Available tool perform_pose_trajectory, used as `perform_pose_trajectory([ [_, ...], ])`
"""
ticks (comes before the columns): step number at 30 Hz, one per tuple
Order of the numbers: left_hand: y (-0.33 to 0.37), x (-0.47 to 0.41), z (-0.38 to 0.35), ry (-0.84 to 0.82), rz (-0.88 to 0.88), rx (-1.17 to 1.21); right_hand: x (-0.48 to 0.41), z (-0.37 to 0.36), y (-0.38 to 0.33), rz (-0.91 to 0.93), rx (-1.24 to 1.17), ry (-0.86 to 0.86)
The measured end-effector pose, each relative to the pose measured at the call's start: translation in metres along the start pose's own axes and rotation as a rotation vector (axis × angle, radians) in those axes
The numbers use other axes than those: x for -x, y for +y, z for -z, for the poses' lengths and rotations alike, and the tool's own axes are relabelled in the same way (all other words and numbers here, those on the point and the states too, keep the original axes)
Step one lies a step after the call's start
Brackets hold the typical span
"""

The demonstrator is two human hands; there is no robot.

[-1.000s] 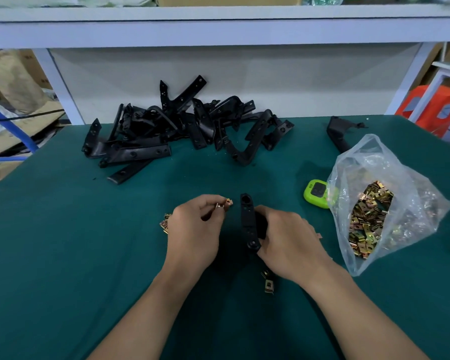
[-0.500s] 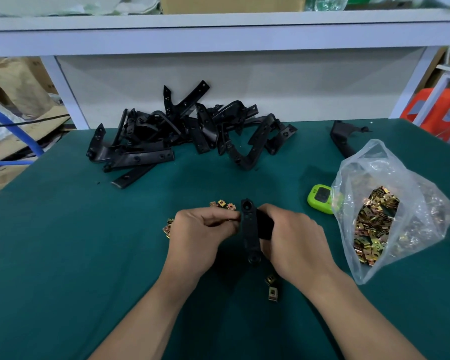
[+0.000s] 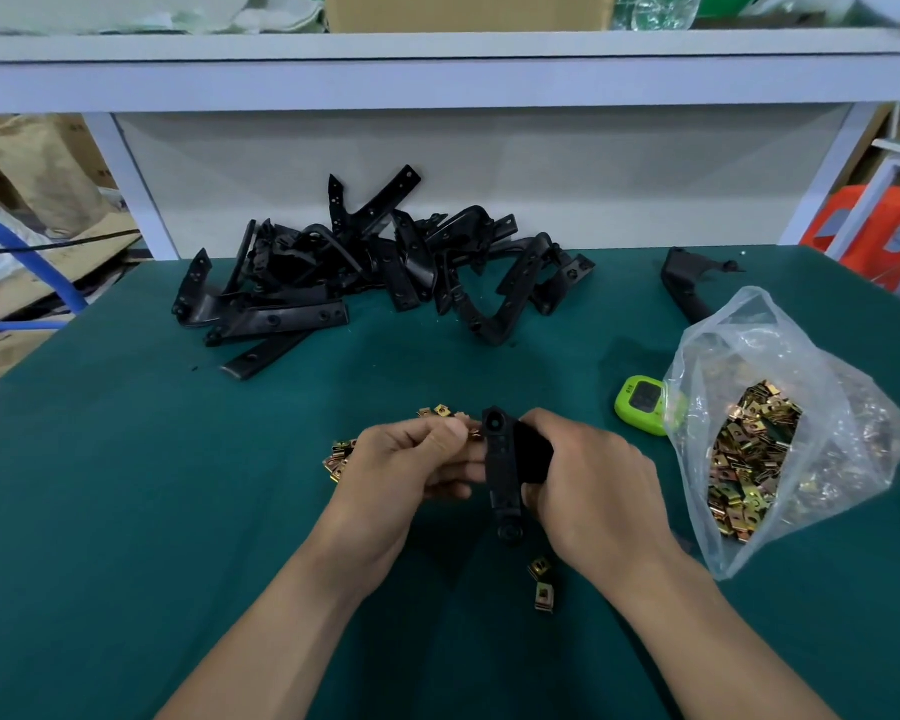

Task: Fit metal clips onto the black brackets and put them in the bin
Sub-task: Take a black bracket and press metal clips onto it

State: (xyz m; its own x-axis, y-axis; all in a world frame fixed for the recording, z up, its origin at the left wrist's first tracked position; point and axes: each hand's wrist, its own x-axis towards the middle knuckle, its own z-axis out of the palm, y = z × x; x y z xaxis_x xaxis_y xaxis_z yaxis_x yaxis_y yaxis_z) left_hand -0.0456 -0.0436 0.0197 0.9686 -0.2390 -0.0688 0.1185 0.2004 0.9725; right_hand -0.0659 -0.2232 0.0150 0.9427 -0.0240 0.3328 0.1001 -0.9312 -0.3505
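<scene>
A green timer [image 3: 642, 405] lies on the green table [image 3: 126, 511].

Body only: left hand [image 3: 401, 470] and right hand [image 3: 593, 491] are both bare. Left forearm [image 3: 281, 631] and right forearm [image 3: 723, 641] are bare down to the bottom frame edge. The left thumbnail [image 3: 457, 432] is cut short. Any clothing further up is out of frame.

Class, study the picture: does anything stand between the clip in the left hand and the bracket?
Nothing visible does. The left hand pinches a clip right at the upper edge of the bracket, gripped by the right hand.
</scene>
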Motion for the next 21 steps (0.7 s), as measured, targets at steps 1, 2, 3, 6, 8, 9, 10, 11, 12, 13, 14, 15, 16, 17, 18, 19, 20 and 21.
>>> perform_pose_trajectory([
  [1,0.0,0.0,-0.001,0.01,-0.008,-0.017,0.0,0.0,0.0,-0.005,-0.009,0.002],
  [2,0.0,0.0,-0.001,0.023,-0.018,-0.038,0.0,0.0,0.0,-0.01,-0.02,0.002],
  [3,-0.001,0.0,-0.001,0.033,-0.03,-0.062,0.0,0.001,0.001,-0.011,-0.028,0.002],
  [6,-0.004,0.001,-0.004,0.046,-0.061,-0.097,0.001,-0.001,0.0,0.009,-0.019,0.002],
  [8,-0.005,0.001,-0.007,0.08,-0.071,-0.092,0.001,-0.002,-0.002,0.013,-0.015,0.005],
  [9,-0.006,0.001,-0.007,0.098,-0.077,-0.091,0.001,-0.002,-0.002,0.005,-0.02,0.01],
  [10,-0.007,0.001,-0.008,0.108,-0.081,-0.096,0.001,-0.001,-0.002,-0.01,-0.031,0.016],
  [11,-0.007,0.002,-0.009,0.112,-0.085,-0.108,0.001,-0.001,-0.001,-0.024,-0.043,0.02],
  [12,-0.007,0.002,-0.009,0.111,-0.087,-0.119,0.001,0.0,-0.001,-0.032,-0.051,0.019],
  [13,-0.008,0.002,-0.01,0.108,-0.089,-0.128,0.001,0.001,-0.001,-0.031,-0.051,0.012],
  [14,-0.008,0.003,-0.01,0.102,-0.09,-0.135,0.001,0.001,-0.002,-0.025,-0.047,0.001],
  [15,-0.008,0.003,-0.01,0.098,-0.093,-0.141,0.001,0.001,-0.002,-0.02,-0.041,-0.011],
  [16,-0.008,0.003,-0.01,0.096,-0.095,-0.144,0.001,0.002,-0.003,-0.023,-0.036,-0.021],
  [17,-0.009,0.003,-0.01,0.096,-0.097,-0.144,0.001,0.002,-0.004,-0.031,-0.033,-0.03],
  [18,-0.009,0.002,-0.01,0.1,-0.097,-0.139,0.0,0.003,-0.004,-0.043,-0.031,-0.036],
  [19,-0.009,0.002,-0.01,0.108,-0.097,-0.134,0.0,0.003,-0.005,-0.054,-0.03,-0.04],
  [20,-0.011,0.002,-0.011,0.121,-0.099,-0.13,0.0,0.004,-0.006,-0.064,-0.03,-0.044],
  [21,-0.013,0.002,-0.011,0.138,-0.105,-0.129,0.001,0.004,-0.007,-0.071,-0.033,-0.048],
])
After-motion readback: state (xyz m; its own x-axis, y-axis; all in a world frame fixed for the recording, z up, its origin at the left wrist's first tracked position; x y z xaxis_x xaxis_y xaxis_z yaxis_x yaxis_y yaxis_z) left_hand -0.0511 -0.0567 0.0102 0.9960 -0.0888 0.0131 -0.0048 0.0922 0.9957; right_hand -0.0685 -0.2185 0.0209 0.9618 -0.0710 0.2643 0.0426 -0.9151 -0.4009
